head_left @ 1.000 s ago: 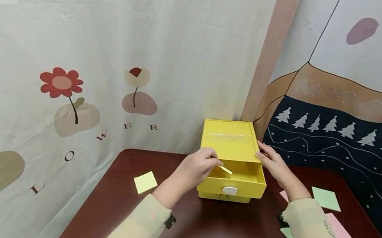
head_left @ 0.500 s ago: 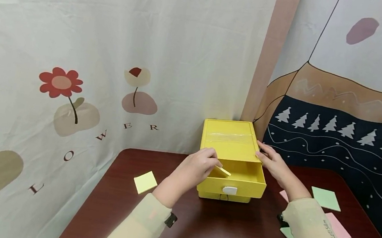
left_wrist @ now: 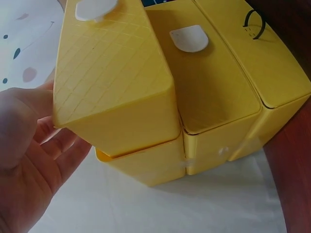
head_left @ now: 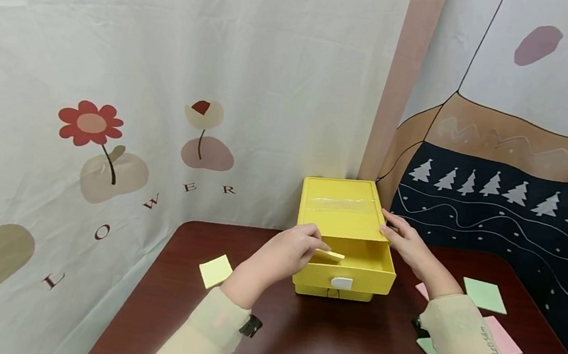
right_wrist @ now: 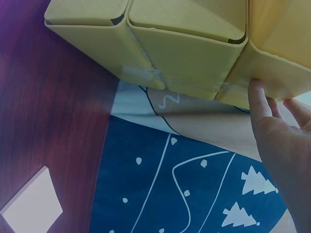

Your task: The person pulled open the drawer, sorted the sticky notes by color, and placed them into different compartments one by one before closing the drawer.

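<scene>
A yellow drawer unit stands at the back of the table, its top drawer pulled out by its white-handled front. My left hand is over the left side of that drawer and pinches a thin yellow sticky note pad, held nearly level inside the opening. In the left wrist view the pad is hidden behind the drawer, and my left fingers show beside its wall. My right hand rests against the unit's upper right side, fingertips at the edge; the right wrist view shows its fingers touching the side wall.
Another yellow sticky note pad lies on the dark red table at left. Right of the unit lie green notes and pink notes, partly under my right sleeve. Printed cloth hangs behind the table.
My left hand has dipped slightly, and the yellow sticky note pad in it has turned from slanting down to nearly level. The right hand and drawer unit have stayed put.
</scene>
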Tool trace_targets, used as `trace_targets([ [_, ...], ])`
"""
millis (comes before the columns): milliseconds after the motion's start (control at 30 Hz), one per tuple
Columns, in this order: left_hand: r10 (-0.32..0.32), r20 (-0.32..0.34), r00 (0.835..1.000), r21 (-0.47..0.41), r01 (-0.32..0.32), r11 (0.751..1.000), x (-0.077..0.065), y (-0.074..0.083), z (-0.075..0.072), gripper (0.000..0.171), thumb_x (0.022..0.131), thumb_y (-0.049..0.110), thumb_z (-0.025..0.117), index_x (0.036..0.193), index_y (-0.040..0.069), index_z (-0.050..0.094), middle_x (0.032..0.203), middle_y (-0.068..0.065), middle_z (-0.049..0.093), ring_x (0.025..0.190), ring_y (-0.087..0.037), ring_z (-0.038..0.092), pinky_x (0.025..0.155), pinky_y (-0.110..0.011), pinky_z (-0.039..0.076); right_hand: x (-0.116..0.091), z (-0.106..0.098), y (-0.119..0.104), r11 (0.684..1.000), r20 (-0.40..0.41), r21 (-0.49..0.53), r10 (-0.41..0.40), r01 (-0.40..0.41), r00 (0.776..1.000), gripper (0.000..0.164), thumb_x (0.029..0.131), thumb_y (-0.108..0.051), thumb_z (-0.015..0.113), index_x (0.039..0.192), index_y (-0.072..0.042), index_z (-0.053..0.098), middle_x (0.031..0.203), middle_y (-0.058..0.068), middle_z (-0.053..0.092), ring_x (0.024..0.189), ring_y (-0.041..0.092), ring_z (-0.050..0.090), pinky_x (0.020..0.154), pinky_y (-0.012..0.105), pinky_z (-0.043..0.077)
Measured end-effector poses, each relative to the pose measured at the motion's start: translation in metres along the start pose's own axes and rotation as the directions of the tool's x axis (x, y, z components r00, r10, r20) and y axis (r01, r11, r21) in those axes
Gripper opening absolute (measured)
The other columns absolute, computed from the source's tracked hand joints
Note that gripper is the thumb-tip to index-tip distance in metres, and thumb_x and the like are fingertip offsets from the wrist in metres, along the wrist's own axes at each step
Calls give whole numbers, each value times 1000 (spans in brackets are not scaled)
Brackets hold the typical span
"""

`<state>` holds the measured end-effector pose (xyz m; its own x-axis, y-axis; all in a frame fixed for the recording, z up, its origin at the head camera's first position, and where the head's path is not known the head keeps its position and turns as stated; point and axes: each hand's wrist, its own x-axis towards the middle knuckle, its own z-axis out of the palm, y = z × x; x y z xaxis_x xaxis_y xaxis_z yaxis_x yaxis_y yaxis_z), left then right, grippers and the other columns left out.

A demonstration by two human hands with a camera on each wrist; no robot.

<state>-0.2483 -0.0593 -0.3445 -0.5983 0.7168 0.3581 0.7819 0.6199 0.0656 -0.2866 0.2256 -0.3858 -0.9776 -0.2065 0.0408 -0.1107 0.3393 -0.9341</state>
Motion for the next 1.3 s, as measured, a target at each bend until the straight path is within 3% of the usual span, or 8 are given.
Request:
trace_targets([
  [600, -31, 72, 997, -19, 33, 999, -2, -3, -4, 31, 81, 3, 54, 98, 24, 69, 85, 11, 55, 75, -1, 48, 59, -14, 39, 2, 0, 4, 999, 3, -7, -34, 34, 999, 66, 89, -42, 45, 142, -15, 17, 144, 14, 8, 120, 34, 31, 94, 50, 29],
  [1033, -20, -71, 997, -34, 17, 999, -7, -7, -1, 25, 81, 11, 60, 98, 27, 67, 91, 13, 51, 74, -2, 45, 59, -14, 39, 0, 1, 1, 999, 1, -10, -31, 31, 1000, 65, 88, -43, 45, 141, -19, 18, 145, 12, 8, 120, 33, 31, 94, 51, 30],
  [1300, -12, -180, 984, -45, 4, 999, -13, -12, 3, 24, 82, 18, 61, 105, 25, 64, 98, 11, 51, 83, -4, 46, 64, -15, 40, 0, 0, 1, 999, 0, -11, -30, 30, 1000, 64, 88, -43, 45, 141, -19, 18, 145, 12, 8, 120, 34, 31, 95, 51, 29],
])
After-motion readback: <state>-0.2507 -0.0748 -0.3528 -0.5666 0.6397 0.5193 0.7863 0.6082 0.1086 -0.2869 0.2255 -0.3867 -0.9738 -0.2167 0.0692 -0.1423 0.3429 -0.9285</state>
